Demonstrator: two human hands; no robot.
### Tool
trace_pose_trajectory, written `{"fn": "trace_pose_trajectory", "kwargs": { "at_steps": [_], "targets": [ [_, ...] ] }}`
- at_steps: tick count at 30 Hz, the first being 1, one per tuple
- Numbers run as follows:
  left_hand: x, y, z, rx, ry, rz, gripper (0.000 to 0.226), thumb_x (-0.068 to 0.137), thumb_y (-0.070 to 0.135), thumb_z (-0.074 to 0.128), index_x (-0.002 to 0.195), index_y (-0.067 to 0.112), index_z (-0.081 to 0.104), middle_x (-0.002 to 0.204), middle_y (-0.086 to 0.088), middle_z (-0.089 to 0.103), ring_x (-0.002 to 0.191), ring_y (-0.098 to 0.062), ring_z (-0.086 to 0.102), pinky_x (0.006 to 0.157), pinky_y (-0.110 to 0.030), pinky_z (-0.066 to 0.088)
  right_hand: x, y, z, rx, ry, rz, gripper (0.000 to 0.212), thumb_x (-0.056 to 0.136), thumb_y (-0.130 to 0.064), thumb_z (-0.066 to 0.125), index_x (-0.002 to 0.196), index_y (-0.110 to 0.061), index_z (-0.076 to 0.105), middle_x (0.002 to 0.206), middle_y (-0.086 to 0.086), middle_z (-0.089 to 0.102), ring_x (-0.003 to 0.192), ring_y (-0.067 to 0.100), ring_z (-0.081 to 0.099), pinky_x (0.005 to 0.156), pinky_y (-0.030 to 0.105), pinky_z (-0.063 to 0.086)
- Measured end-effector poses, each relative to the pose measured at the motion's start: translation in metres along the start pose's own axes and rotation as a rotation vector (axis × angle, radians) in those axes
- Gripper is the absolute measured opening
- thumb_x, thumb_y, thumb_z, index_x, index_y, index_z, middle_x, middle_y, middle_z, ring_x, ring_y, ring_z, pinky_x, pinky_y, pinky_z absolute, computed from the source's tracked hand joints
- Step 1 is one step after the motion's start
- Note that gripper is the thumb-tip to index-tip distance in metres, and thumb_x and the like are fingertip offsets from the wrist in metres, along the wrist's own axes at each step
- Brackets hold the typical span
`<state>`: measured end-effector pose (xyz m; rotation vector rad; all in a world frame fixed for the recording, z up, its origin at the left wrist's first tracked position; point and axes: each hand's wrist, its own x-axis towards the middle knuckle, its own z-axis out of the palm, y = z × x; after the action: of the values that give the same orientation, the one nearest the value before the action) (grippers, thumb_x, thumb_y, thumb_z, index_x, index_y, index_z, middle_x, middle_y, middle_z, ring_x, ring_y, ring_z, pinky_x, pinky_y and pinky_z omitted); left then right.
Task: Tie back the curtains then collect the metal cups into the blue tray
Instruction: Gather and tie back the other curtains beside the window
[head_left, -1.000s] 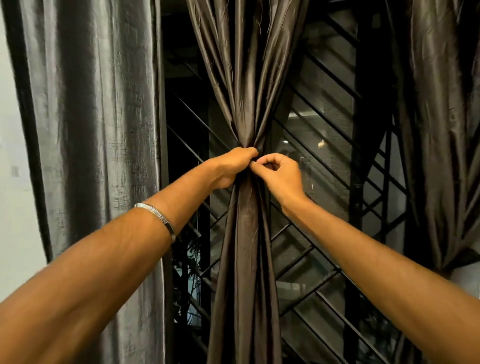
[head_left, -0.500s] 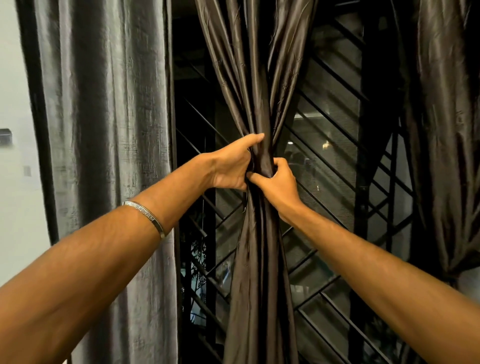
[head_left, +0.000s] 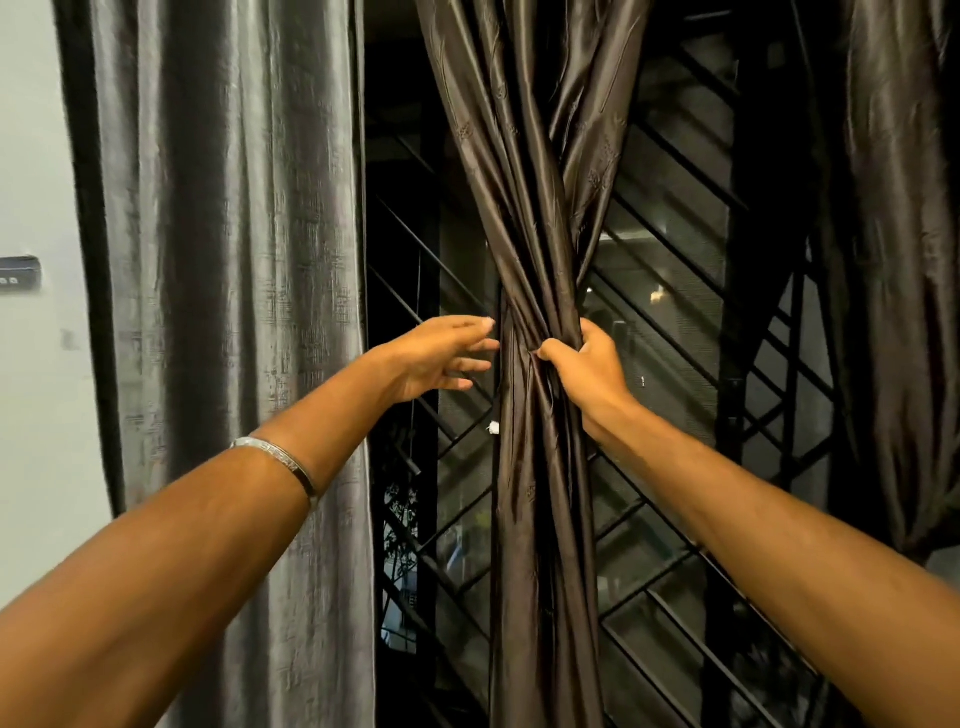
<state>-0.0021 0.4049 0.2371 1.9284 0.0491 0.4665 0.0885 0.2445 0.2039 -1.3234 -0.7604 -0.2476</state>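
A dark brown satin curtain (head_left: 540, 218) hangs in the middle of the window, gathered and twisted into a narrow bunch. My right hand (head_left: 587, 364) grips that bunch at its narrowest point, fingers curled round the fabric. My left hand (head_left: 441, 353) hovers just left of the bunch with its fingers spread and straight, holding nothing; its fingertips are close to the fabric edge. A silver bangle sits on my left forearm. No metal cups or blue tray are in view.
A grey curtain (head_left: 234, 312) hangs loose at the left beside a white wall with a switch plate (head_left: 18, 273). Another dark curtain (head_left: 898, 260) hangs at the right. Behind them is a black diagonal window grille (head_left: 675, 312).
My left hand has let go of the gathered curtain and drawn back to the left with fingers spread. My right hand keeps its grip, and the bunch now looks twisted.
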Motion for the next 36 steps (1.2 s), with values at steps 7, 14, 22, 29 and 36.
{"fn": "trace_pose_trajectory", "kwargs": {
  "at_steps": [7, 14, 22, 29, 36],
  "targets": [
    [0.008, -0.003, 0.02, -0.176, -0.056, 0.072, 0.033, 0.105, 0.033, 0.041, 0.129, 0.018, 0.058, 0.106, -0.003, 0.064, 0.089, -0.017, 0.059, 0.089, -0.039, 0.052, -0.001, -0.009, -0.003, 0.147, -0.038, 0.16, 0.019, 0.083, 0.0, 0.053, 0.086, -0.016, 0.064, 0.089, 0.011, 0.068, 0.08, 0.024, 0.065, 0.077, 0.037, 0.055],
    [0.012, -0.005, 0.028, -0.27, -0.048, 0.074, 0.029, 0.104, 0.033, 0.043, 0.121, 0.019, 0.062, 0.107, -0.002, 0.064, 0.095, -0.016, 0.059, 0.074, -0.031, 0.055, 0.0, -0.011, -0.011, 0.192, -0.054, 0.21, 0.016, 0.081, -0.002, 0.053, 0.089, -0.011, 0.064, 0.092, 0.014, 0.068, 0.087, 0.03, 0.065, 0.089, 0.047, 0.054],
    [0.011, -0.01, 0.002, 0.119, -0.099, 0.087, 0.017, 0.091, 0.029, 0.066, 0.083, 0.016, 0.06, 0.069, 0.001, 0.062, 0.068, -0.009, 0.063, 0.065, -0.026, 0.057, 0.001, -0.009, -0.013, 0.174, -0.031, 0.23, 0.029, 0.08, -0.005, 0.056, 0.108, -0.003, 0.064, 0.108, 0.02, 0.07, 0.101, 0.035, 0.067, 0.092, 0.048, 0.055],
    [0.003, -0.018, -0.003, 0.266, -0.239, 0.0, 0.022, 0.088, 0.014, 0.07, 0.107, 0.007, 0.06, 0.072, -0.003, 0.057, 0.064, -0.009, 0.062, 0.069, -0.03, 0.06, 0.001, -0.009, -0.013, 0.183, -0.035, 0.236, 0.02, 0.082, -0.005, 0.056, 0.1, -0.01, 0.064, 0.105, 0.016, 0.07, 0.095, 0.03, 0.068, 0.088, 0.044, 0.056],
    [-0.007, -0.016, -0.023, 0.394, -0.012, -0.02, 0.015, 0.098, 0.017, 0.057, 0.084, 0.011, 0.06, 0.087, -0.014, 0.064, 0.082, -0.022, 0.065, 0.084, -0.043, 0.058, 0.003, -0.006, -0.017, 0.154, -0.035, 0.225, 0.019, 0.082, -0.006, 0.056, 0.099, -0.008, 0.063, 0.093, 0.015, 0.068, 0.082, 0.029, 0.067, 0.083, 0.047, 0.057]
  ]
}}
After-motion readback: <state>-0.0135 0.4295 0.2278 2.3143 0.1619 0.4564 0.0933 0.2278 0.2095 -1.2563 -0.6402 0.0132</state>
